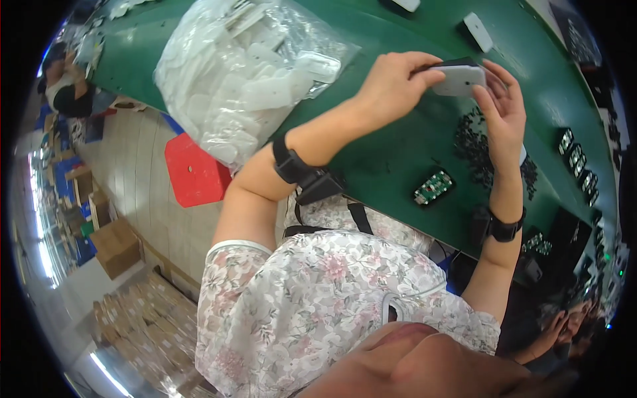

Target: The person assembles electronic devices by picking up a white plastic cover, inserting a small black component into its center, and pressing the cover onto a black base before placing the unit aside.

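Over the green table, my left hand (391, 86) and my right hand (504, 119) hold a small white plastic casing (459, 82) between them. Its corners are rounded, and a thin black part (459, 63) runs along its far edge. My left thumb and fingers pinch the left end; the fingers and thumb of my right hand curl round the right end. Under my right hand and wrist lies a loose pile of tiny black pieces (470, 142). Nearer to me is a green circuit board (434, 188) in a black shell, touched by neither hand.
A clear bag of white plastic casings (232, 86) lies left of my left arm. Two more white casings sit at the far side, one being this casing (478, 32). Circuit boards (577, 159) line the right. A red stool (194, 170) stands beside the green table (378, 166). Other people work nearby.
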The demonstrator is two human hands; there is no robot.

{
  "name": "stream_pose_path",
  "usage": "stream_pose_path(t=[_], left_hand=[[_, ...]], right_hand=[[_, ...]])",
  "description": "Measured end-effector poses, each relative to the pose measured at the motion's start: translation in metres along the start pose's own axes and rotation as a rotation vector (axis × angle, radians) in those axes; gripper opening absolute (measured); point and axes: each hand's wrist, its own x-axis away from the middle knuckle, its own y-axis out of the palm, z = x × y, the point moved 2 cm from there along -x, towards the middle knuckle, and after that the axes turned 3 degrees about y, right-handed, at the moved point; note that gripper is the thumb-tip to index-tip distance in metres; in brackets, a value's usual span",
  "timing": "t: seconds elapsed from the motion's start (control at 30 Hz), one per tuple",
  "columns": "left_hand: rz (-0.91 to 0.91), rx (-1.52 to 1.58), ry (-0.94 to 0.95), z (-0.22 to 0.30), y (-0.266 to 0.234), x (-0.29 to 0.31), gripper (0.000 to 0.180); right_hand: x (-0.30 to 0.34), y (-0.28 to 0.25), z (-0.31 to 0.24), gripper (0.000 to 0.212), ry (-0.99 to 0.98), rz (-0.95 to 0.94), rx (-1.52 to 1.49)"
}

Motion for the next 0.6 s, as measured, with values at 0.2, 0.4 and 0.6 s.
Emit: stream_pose_path(t=[0.2,0.4,0.6], left_hand=[[0.063,0.222,-0.067,0.011,0.001,0.019,0.031],[-0.001,-0.813,0.348,0.010,-0.075,0.059,0.010],[-0.073,-1.281,0.247,-0.011,-0.122,0.050,0.019]], right_hand=[[-0.012,-0.002,-0.005,0.038,0.018,-0.097,-0.106],[-0.060,-0.107,-0.017,0.035,-0.116,-0.009,0.597],[-0.113,-0.201,0.031,0.028,0.076,-0.065,0.764]])
